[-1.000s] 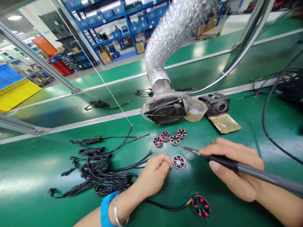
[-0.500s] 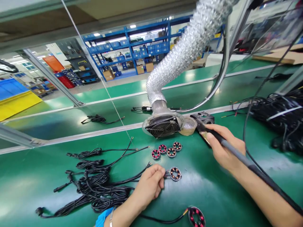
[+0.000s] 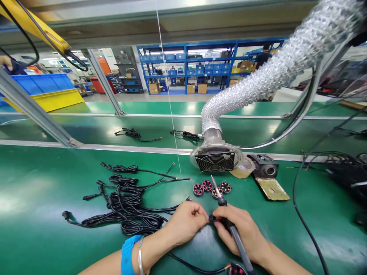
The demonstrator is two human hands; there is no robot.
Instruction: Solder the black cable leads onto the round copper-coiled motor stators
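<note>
Both hands meet over a small dark part low in the frame, just right of centre.

The part [image 3: 211, 219] is pinched between the fingertips of the left hand [image 3: 185, 225] and right hand [image 3: 243, 235]; it is mostly hidden, possibly a coil ring. The right hand is also closed around a soldering iron [image 3: 231, 225], tip up toward the four coil rings [image 3: 212, 188] just above. Black cables [image 3: 126, 206] lie left of the left hand. The extraction fan [image 3: 215, 160] sits higher, its foil duct [image 3: 269, 78] rising to the upper right.
</note>
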